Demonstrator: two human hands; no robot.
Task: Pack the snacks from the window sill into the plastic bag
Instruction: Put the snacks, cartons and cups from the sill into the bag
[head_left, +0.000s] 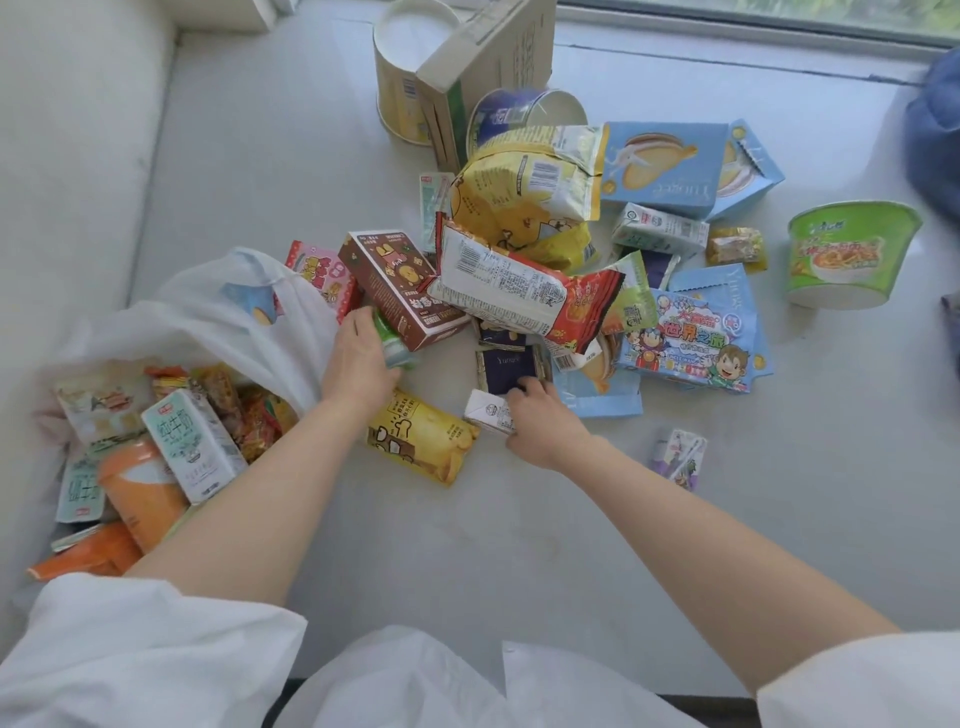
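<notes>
A white plastic bag (218, 312) lies open at the left with several snacks and milk cartons (189, 441) inside. My left hand (358, 364) grips a small green-and-white pack (392, 345) beside a brown biscuit box (400, 288). My right hand (540, 421) grips a small white milk carton (485, 413), its fingers touching a dark blue sachet (511, 371). A yellow snack packet (421, 436) lies between my forearms. A pile of snacks covers the sill beyond, with a red-and-white packet (519, 291) and a yellow bag (524, 192) on top.
Two paper tubs (400, 78) and a cardboard box (483, 67) stand at the back. Light blue boxes (670, 166) and a green noodle bowl (847, 254) sit to the right. A small purple carton (678, 457) lies alone near my right forearm. The window frame (753, 26) runs along the far edge.
</notes>
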